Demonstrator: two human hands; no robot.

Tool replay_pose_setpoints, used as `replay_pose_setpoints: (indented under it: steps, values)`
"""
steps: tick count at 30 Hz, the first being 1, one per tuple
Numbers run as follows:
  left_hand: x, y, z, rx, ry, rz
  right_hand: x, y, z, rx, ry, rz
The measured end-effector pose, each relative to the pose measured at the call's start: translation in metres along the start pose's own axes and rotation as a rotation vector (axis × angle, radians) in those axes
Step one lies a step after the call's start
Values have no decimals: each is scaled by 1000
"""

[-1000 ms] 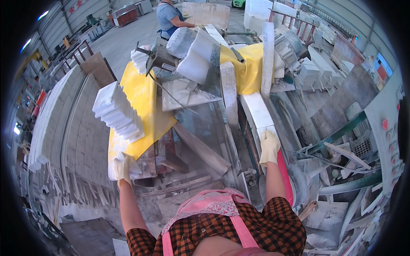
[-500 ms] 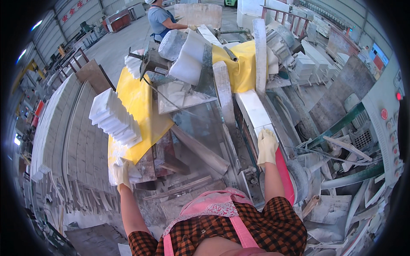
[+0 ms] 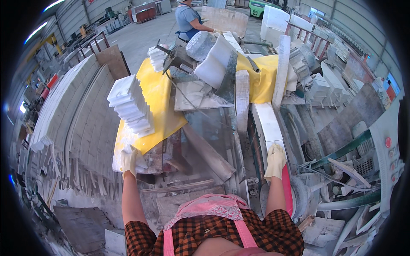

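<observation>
My left hand [image 3: 128, 160], in a pale rubber glove, is closed at the near end of the yellow sheet [image 3: 160, 135]. White stone pieces [image 3: 141, 161] lie right beside its fingers; the fingertips are partly hidden. Just beyond stands a leaning stack of white stone tiles [image 3: 130, 104]. On the right, my gloved right hand [image 3: 275, 161] has its fingers bent over the near end of a white stone tile [image 3: 273, 145]. That tile lies on a narrow belt with a red stretch [image 3: 287, 192], end to end with another white tile [image 3: 267, 121].
A yellow flap [image 3: 262, 79] hangs across the belt between upright boards. Long stone strips [image 3: 64, 98] are stacked at left. A control panel [image 3: 386, 149] and stone scraps [image 3: 326, 230] are at right. Another person [image 3: 188, 21] stands at the far end.
The view has tilted up and turned left, so the surroundings sit lower and farther right. Both hands stay at the same places, the left by the stone pieces and the right on the tile.
</observation>
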State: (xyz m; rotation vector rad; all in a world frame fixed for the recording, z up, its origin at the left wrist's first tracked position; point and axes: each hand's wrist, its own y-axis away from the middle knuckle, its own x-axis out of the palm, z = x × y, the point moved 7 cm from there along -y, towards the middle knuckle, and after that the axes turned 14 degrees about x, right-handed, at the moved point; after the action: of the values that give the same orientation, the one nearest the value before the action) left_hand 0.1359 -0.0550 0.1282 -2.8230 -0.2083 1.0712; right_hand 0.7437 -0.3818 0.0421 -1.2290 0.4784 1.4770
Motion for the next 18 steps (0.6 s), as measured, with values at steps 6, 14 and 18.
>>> replay_pose_setpoints:
  steps: [6,14,18]
  values:
    - [3,-3,3,-32,-19,18,-9,5,3,39,32,74]
    - [3,-6,11,11,-80,22,-12,12,-2,26,-40,20]
    - [1,-3,7,27,-43,31,-1,11,-7,-25,18,53]
